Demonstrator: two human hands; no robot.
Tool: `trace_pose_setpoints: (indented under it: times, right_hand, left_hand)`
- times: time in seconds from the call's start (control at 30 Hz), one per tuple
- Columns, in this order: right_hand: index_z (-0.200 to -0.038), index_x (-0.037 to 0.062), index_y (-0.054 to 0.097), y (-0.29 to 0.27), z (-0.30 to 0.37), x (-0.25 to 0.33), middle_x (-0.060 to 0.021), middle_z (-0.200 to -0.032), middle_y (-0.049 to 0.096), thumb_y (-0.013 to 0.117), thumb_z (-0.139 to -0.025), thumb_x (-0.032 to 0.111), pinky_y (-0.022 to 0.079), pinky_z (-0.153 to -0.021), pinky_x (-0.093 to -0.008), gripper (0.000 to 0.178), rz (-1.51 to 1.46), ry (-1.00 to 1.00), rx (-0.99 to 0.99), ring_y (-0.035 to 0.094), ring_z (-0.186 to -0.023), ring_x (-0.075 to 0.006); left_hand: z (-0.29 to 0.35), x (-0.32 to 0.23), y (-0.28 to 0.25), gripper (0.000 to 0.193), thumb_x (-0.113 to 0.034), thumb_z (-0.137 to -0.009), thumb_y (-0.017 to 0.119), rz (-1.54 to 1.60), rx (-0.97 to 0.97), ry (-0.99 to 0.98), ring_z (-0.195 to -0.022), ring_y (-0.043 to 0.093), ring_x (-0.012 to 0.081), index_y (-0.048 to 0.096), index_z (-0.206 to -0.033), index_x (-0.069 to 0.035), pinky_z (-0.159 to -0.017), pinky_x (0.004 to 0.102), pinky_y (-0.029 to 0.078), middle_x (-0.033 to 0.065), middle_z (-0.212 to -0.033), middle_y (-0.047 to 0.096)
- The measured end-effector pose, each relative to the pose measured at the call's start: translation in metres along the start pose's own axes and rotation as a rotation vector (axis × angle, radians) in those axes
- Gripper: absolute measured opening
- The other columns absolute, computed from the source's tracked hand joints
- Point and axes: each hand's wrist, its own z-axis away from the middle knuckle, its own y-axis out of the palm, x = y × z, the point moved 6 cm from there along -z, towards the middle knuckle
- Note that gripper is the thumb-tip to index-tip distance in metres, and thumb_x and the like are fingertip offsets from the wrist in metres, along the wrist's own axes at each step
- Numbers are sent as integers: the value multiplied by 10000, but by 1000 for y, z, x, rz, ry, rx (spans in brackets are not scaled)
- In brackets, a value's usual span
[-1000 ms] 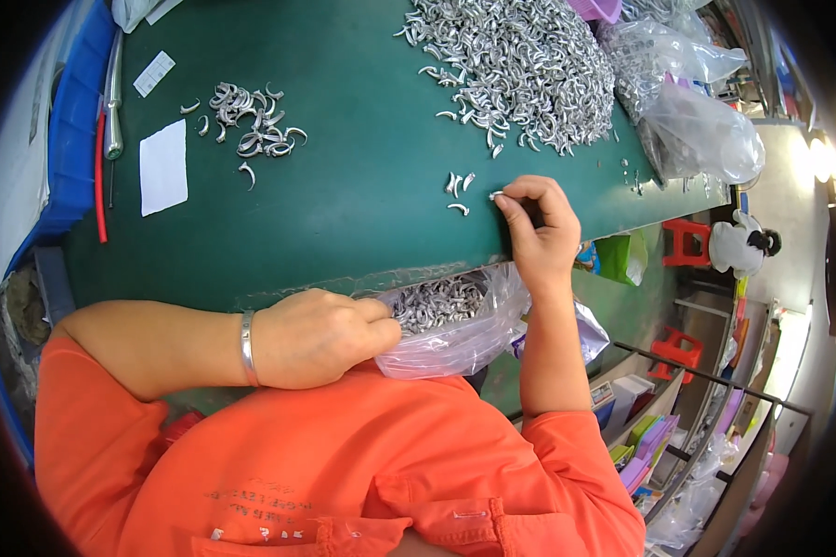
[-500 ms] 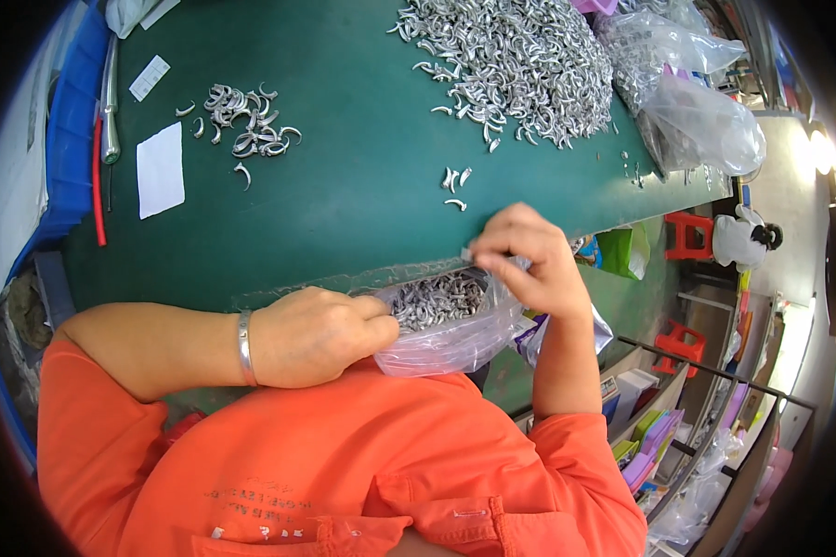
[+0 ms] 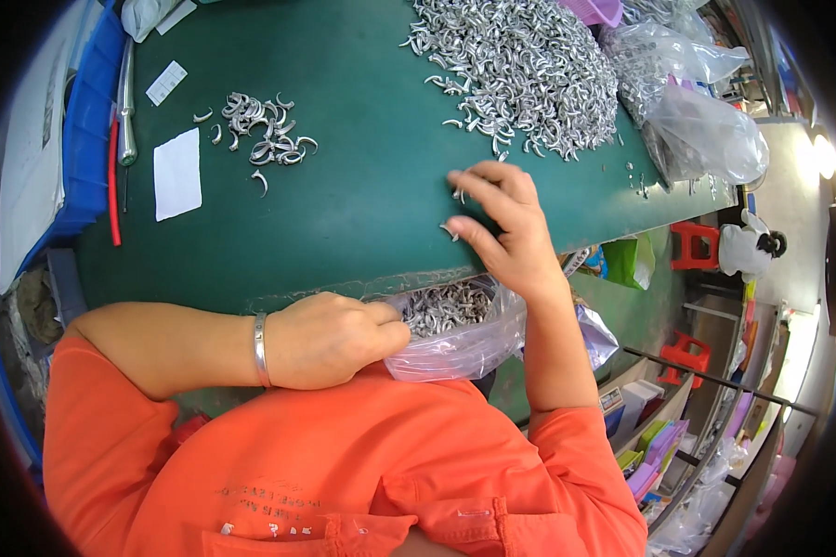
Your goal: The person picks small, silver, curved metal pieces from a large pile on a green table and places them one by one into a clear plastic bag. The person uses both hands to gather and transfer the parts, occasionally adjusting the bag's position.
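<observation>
Gathering loose hooks point(image 3: 455, 213) beside the bag point(image 3: 455, 330): the right hand point(image 3: 506, 218), fingers spread, presses on them just beyond the bag's mouth. The left hand point(image 3: 330, 339), closed, grips the bag's rim. Judged next: sweeping the hooks inward over the table point(image 3: 362, 204) edge.

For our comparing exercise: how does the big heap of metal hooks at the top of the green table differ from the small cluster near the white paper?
The big heap is dense, wide and piled deep beside clear plastic bags; the small cluster is sparse, with single hooks lying apart. The heap lies nearer the right hand; the cluster is far from both hands. Both are silvery curved pieces on the green table.
</observation>
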Motion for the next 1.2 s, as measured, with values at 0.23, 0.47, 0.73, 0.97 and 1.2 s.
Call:
trace_pose_setpoints:
  times: [0.23, 0.47, 0.73, 0.97, 1.2]
  right_hand:
    - [-941, 33, 700, 5, 26, 14, -88, -919, 613, 727, -777, -13, 500, -756, -345, 173, -396, 29, 541, 608, -879, -252]
    - [-924, 27, 701, 17, 6, 24, -96, -976, 627, 675, -820, 39, 457, -846, -379, 108, -214, -104, 461, 573, -943, -282]
    - [-1121, 7, 630, -23, -37, -19, -169, -1194, 602, 582, -852, -23, 460, -952, -414, 275, 148, -22, 111, 568, -1085, -357]
    - [-1218, 41, 625, 0, -33, -37, -128, -1241, 594, 538, -889, -26, 365, -1053, -413, 347, -70, 43, 70, 507, -1184, -328]
    - [-1212, 17, 629, -5, -5, -20, -139, -1269, 609, 486, -929, -34, 373, -1072, -359, 322, -235, 90, 103, 527, -1232, -288]
  left_hand:
    - [1, 1, 0, 73, -47, -818, 546, 15, 2, -17, -712, 639, 343, 506, -876, -27, -584, 425, 527, 155, -822, 576]
    - [0, 1, -1, 92, -57, -820, 555, -11, 14, 2, -720, 645, 352, 511, -893, -23, -587, 426, 534, 160, -834, 586]
    - [0, 0, 1, 129, -59, -800, 586, 17, 14, -6, -734, 643, 363, 512, -900, -25, -609, 428, 535, 161, -867, 588]
    - [1, 1, 1, 128, -40, -796, 578, 34, 41, -21, -756, 642, 354, 515, -906, -25, -622, 420, 532, 154, -867, 589]
    - [3, 4, 4, 142, -60, -799, 609, -27, 81, -43, -792, 671, 315, 551, -925, -32, -614, 382, 560, 136, -1040, 636]
